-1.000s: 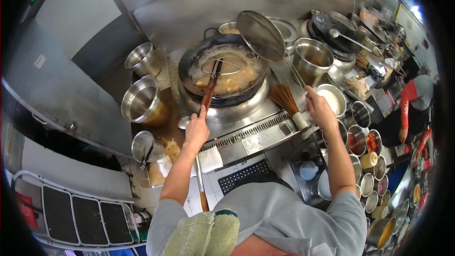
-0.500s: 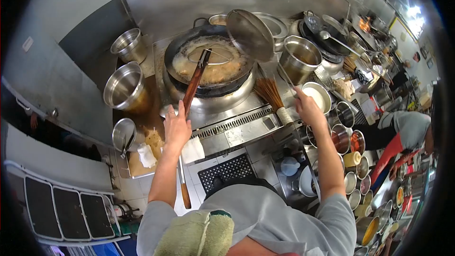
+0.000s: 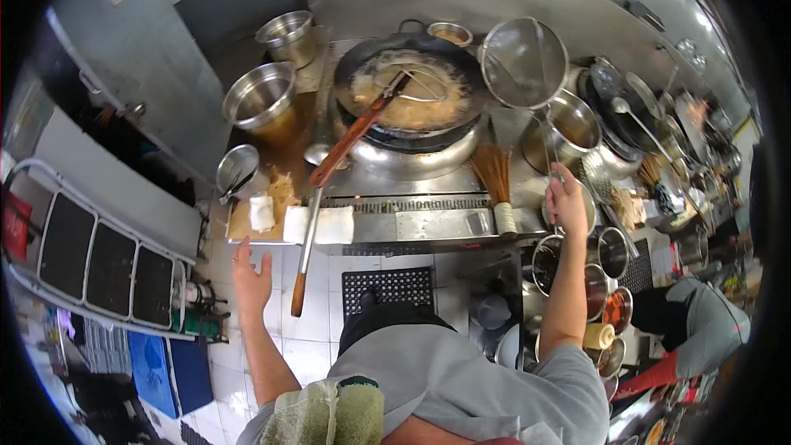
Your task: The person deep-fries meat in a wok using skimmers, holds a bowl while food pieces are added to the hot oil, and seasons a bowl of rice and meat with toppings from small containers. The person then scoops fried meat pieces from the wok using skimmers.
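Two bare hands show on my remote feed, and I place everything by the black, round metal wok point(image 3: 360, 55). Front-left of it, I have the left hand point(image 3: 252, 282) with its grip apart, fingers spread. Front-right of the wok, I have the right hand point(image 3: 567, 204), its grip clamped on a round wire-mesh strainer point(image 3: 525, 63) by the slim metal handle; the mesh is just right of the wok. A brown wood-handled tool point(image 3: 360, 134) crosses the wok's front rim, its wire loop inside; a tan bristle brush point(image 3: 494, 173) sits front-right.
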`<state>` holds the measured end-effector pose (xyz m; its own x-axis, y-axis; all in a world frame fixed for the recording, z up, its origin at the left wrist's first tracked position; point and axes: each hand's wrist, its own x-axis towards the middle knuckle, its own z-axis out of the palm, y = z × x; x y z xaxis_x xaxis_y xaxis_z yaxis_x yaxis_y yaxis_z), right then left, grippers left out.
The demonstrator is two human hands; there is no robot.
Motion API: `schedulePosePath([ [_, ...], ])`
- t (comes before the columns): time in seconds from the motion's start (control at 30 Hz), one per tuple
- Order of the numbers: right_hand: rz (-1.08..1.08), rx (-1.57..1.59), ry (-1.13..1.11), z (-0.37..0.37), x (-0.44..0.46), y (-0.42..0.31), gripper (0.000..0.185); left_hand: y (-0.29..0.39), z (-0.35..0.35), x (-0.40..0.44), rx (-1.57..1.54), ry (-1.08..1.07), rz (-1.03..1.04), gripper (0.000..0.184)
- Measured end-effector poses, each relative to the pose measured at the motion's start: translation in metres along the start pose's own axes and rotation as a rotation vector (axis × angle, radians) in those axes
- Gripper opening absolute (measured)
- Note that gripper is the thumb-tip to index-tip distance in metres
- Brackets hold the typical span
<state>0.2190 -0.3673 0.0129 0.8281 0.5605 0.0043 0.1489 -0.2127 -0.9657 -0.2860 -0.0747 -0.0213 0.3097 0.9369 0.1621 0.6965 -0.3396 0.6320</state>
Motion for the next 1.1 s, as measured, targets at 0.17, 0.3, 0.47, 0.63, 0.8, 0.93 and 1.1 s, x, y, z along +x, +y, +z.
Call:
schedulePosePath([
  [0.17,-0.012,0.147,-0.027,0.029,0.031,0.001,0.038,-0.011,-0.023,-0.028,0.107,0.011,0.005,0.052],
  [0.3,-0.021,0.478,-0.149,0.094,0.036,-0.052,0.039,-0.034,-0.028,-0.030,0.207,-0.020,0.028,0.050],
  [0.47,-0.029,0.554,-0.436,0.258,0.026,-0.113,0.034,-0.067,-0.016,-0.007,-0.024,-0.101,0.101,0.038],
  [0.63,0.121,0.696,-0.541,0.453,-0.006,-0.138,0.019,-0.085,-0.015,0.057,-0.059,0.004,0.178,0.030],
  [0.8,0.271,0.816,-0.486,0.563,-0.039,-0.136,0.020,-0.098,-0.007,0.158,0.462,0.283,0.421,0.024],
  [0.93,0.279,0.669,-0.574,0.551,-0.083,-0.109,0.053,-0.096,0.000,0.211,0.617,-0.244,-0.077,0.044],
  [1.1,0.272,0.466,-0.819,0.403,-0.164,-0.064,0.054,-0.146,0.015,0.241,0.515,-0.206,0.066,0.042],
])
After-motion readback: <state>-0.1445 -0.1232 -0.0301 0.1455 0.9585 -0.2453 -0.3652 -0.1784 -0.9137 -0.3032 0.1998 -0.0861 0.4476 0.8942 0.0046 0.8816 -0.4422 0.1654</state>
